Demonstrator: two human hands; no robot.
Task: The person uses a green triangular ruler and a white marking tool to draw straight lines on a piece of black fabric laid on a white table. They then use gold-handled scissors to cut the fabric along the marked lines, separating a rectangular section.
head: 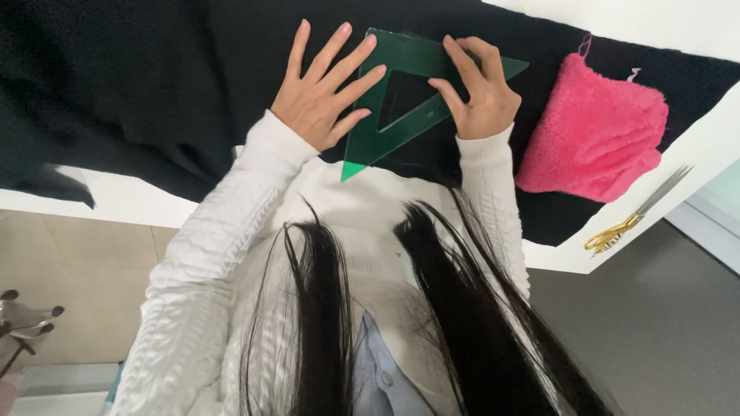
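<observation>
A green translucent set-square triangle [401, 127] lies on black fabric [139, 85] spread over a white table [116, 202]. My left hand [320, 96] rests flat with fingers spread, its fingertips on the triangle's left side. My right hand [478, 88] presses bent fingertips onto the triangle's upper right arm. Neither hand grips anything. Both arms wear white knit sleeves, and long dark hair hangs down in front of the camera.
A fluffy pink cloth [597, 131] lies on the black fabric to the right. Gold-handled scissors [632, 219] sit near the table's right edge. A metal stand [23, 320] is on the tiled floor at lower left.
</observation>
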